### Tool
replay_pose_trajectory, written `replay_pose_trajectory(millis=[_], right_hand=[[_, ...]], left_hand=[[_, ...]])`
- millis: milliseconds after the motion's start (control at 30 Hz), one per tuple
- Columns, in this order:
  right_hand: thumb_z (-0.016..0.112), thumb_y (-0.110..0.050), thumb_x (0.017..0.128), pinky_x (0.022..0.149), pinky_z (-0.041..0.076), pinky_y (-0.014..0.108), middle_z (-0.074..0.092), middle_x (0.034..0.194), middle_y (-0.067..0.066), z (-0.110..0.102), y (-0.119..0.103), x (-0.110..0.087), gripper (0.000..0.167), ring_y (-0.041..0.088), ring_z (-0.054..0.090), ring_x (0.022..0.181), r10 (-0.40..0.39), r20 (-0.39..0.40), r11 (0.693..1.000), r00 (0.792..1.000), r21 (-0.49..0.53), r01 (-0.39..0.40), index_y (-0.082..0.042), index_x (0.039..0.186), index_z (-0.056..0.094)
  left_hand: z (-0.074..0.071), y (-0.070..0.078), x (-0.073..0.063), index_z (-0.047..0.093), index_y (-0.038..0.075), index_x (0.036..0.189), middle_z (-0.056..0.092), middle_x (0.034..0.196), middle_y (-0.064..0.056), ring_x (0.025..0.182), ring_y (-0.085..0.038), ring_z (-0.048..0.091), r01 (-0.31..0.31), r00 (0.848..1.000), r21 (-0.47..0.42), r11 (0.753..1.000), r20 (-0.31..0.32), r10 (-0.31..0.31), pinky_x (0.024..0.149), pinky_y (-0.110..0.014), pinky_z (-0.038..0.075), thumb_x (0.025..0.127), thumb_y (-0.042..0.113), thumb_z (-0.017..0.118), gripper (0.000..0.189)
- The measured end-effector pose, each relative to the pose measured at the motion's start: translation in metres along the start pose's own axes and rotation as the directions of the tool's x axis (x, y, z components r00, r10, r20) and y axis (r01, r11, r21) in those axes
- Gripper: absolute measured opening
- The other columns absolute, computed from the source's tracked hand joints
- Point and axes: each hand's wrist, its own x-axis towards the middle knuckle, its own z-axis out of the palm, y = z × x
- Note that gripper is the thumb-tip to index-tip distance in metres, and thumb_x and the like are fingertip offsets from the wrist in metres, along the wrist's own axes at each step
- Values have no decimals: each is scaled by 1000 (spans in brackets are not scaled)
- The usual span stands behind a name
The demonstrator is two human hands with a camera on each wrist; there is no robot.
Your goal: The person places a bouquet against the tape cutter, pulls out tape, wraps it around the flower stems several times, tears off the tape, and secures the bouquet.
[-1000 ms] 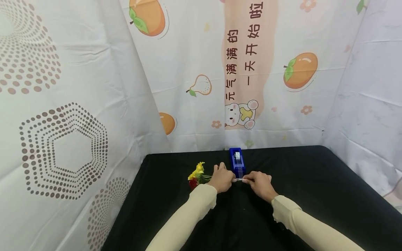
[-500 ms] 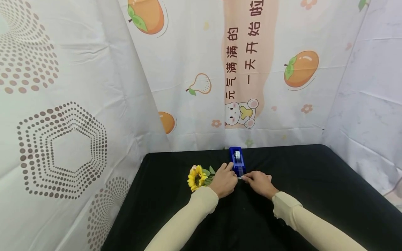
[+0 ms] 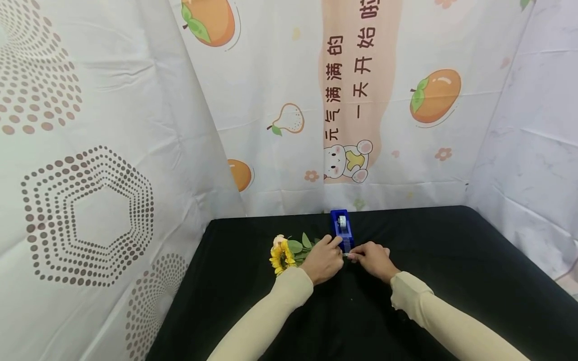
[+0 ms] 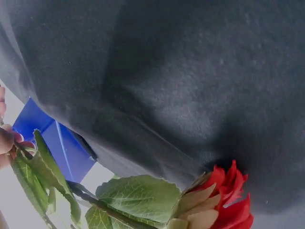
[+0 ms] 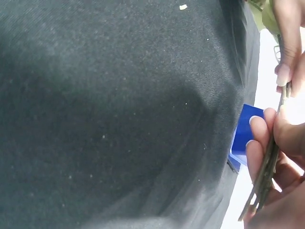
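My left hand [image 3: 322,260] grips the stems of an artificial flower bunch, with a yellow sunflower [image 3: 282,254] and a pale bloom [image 3: 278,240] sticking out to its left. From below, the left wrist view shows a red flower [image 4: 236,191] and green leaves [image 4: 138,195] of the bunch. Opposite, my right hand [image 3: 373,260] pinches the bare brown stems [image 5: 268,176] near their ends between thumb and fingers. Just beyond both hands lies a blue tape dispenser [image 3: 341,225] with a roll of clear tape [image 3: 342,221]. Whether tape runs round the stems is hard to tell.
A black cloth [image 3: 244,311] covers the table under the hands. Printed white curtains [image 3: 280,150] close off the back and left, and a pale curtain [image 3: 519,165] hangs on the right.
The bunch has turned in my hands: the sunflower and leaves now face up where smaller yellow blooms and the red flower showed. My left hand has shifted slightly right, towards my right hand.
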Motion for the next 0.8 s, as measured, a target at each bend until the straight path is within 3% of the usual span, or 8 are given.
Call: replay_pose_trajectory(millis=[133,200,300,400,433,500,600,800], right_hand=[[71,-24,98,84,32,53,75,83,-5,-2,4,0,17,20,65,81,7,17,999,1000,47,-8,-11,101,82],[71,-22,98,91,33,59,75,84,-4,-2,6,-1,17,21,66,84,10,16,998,1000,65,-11,-10,102,82],[72,-20,97,96,36,64,74,85,-4,-2,9,-2,15,20,67,84,-10,-4,998,1000,60,11,-10,102,82],[72,-18,97,94,41,61,73,86,-4,-1,9,-2,14,17,65,80,-42,-28,998,999,44,43,-10,102,82],[72,-18,97,92,43,60,74,86,-3,0,9,-3,14,16,65,80,-51,-33,998,998,39,53,-10,103,82],[72,-18,97,92,44,59,74,87,-3,1,8,-3,14,16,65,80,-66,-43,997,997,27,67,-10,103,82],[70,-18,98,93,42,62,75,91,-2,1,5,-3,15,18,67,83,-73,-44,997,996,11,73,-10,103,82],[66,-18,101,94,40,61,75,94,1,-1,3,-3,17,20,66,85,-87,-33,996,996,-11,86,-10,104,81]], left_hand=[[1,-3,1,78,25,100,70,93,9,103,-19,42,77,995,-102,992,72,-70,85,-35,32,106,32,55,24],[2,-5,3,78,26,101,70,93,9,101,-18,41,161,982,-215,963,137,-134,85,-35,31,107,36,54,26],[4,-10,5,76,27,94,68,87,10,97,-17,39,293,945,-404,866,260,-199,82,-36,28,109,39,49,33],[3,-15,7,76,27,92,68,87,12,96,-17,39,389,905,-522,759,372,-208,81,-37,26,109,38,48,35],[3,-16,7,77,27,94,69,90,13,96,-17,38,411,894,-539,735,397,-208,81,-37,25,109,37,49,34],[0,-18,8,80,27,101,71,96,15,95,-16,39,437,882,-549,712,416,-221,81,-37,25,107,36,54,29],[-6,-19,9,82,28,107,73,100,16,92,-15,39,451,879,-529,718,404,-255,81,-35,26,104,35,60,23],[-8,-14,10,83,32,95,73,87,16,83,-13,42,408,903,-427,807,321,-286,83,-35,28,101,36,66,19]])
